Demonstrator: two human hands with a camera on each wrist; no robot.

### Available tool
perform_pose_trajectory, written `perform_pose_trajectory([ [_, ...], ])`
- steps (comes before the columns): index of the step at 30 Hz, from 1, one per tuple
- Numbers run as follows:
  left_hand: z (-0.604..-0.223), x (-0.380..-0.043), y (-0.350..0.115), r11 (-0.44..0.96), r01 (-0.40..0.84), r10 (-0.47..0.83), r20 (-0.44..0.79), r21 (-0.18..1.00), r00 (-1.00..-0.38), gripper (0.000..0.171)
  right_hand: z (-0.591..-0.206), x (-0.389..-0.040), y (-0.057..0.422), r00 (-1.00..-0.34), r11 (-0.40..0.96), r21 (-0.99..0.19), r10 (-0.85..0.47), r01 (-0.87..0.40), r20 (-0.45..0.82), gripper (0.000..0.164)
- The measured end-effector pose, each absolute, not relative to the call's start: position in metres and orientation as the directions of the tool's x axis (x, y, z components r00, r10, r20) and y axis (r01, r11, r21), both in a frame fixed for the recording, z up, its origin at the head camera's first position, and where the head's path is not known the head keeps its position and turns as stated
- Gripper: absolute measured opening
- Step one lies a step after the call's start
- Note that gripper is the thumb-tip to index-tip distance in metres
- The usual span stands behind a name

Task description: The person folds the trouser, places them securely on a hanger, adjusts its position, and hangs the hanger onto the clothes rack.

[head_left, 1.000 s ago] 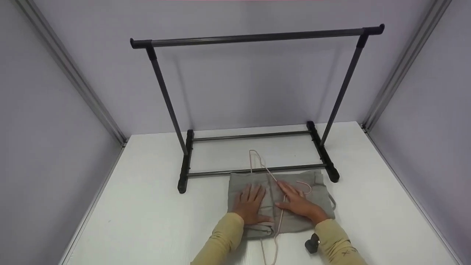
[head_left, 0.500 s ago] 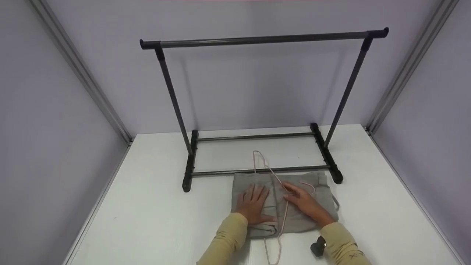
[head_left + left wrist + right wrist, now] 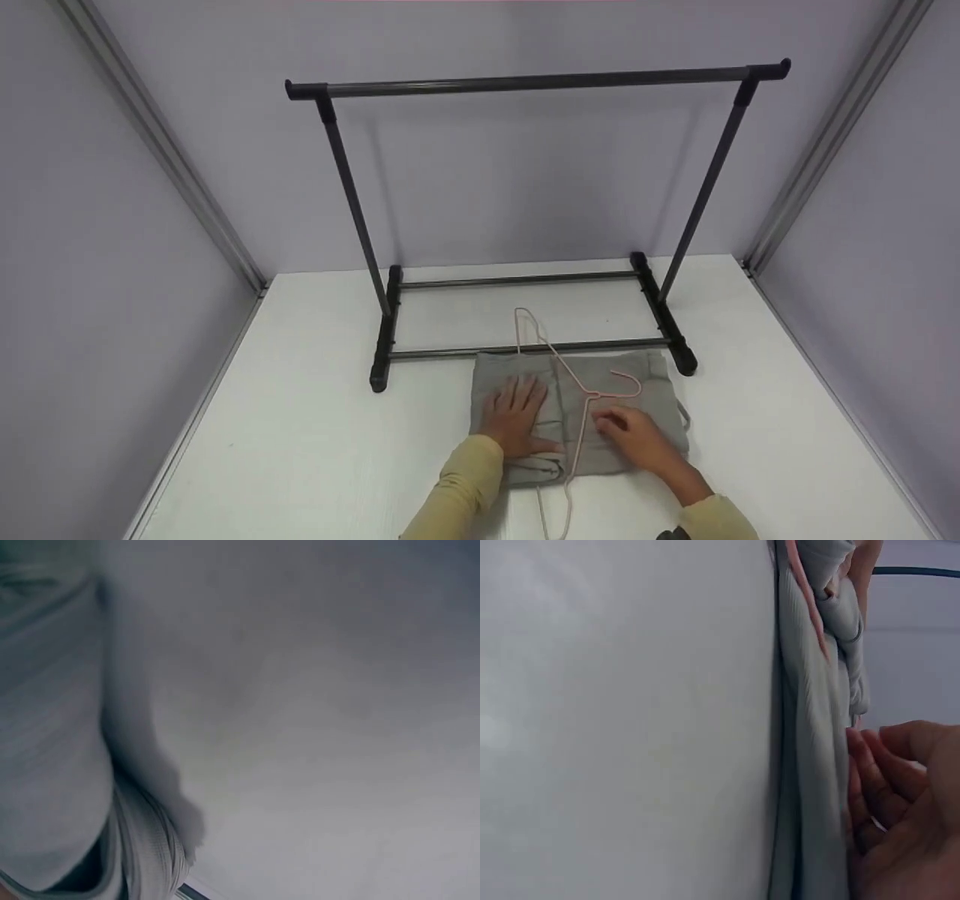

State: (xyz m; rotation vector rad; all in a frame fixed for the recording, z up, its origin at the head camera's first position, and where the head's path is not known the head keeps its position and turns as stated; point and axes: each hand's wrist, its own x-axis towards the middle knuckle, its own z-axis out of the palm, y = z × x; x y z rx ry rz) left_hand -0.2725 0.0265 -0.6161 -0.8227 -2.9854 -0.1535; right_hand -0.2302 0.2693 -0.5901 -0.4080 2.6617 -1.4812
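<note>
A folded grey garment (image 3: 517, 366) lies on the white table. My left hand (image 3: 516, 420) rests flat on its left part, fingers spread. Across the garment passes a pink wire hanger (image 3: 592, 394), its hook pointing right and its ends sticking out beyond the far and near edges of the cloth. Just right of the hanger's neck is my right hand (image 3: 637, 439), fingers loosely bent. In the right wrist view, its fingertips are right at the side of the garment (image 3: 817, 765), with nothing between thumb and fingers. The left wrist view shows only pale cloth folds (image 3: 52, 735) and a blurred surface.
Behind the garment stands a black clothes rack, its top rail (image 3: 525, 82) high at the back and its lower bar (image 3: 442, 352) at the garment's far edge. Pale walls enclose the white table (image 3: 315, 435) on the left, right and back.
My right hand has left the hanger's neck and drawn back toward me and slightly right, uncovering the neck. The left hand stays on the cloth. The head view has shifted slightly.
</note>
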Motion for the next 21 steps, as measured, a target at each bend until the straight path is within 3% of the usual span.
perform_pose_trajectory([
  [5, -0.621, -0.273, 0.025, 0.854, 0.516, 0.51, 0.085, 0.067, -0.856, 0.108, -0.582, -0.219, 0.255, -0.955, 0.591, -0.79, -0.295, -0.164, -0.022, 0.028],
  [10, -0.619, -0.272, 0.025, 0.855, 0.512, 0.506, 0.077, 0.086, -0.859, 0.108, -0.584, -0.215, 0.242, -0.983, 0.63, -0.77, -0.182, -0.104, -0.016, 0.021],
  [21, -0.617, -0.271, 0.026, 0.856, 0.516, 0.511, 0.11, 0.032, -0.853, 0.108, -0.59, -0.215, 0.237, -0.991, 0.572, -0.82, -0.115, -0.012, -0.066, 0.02],
])
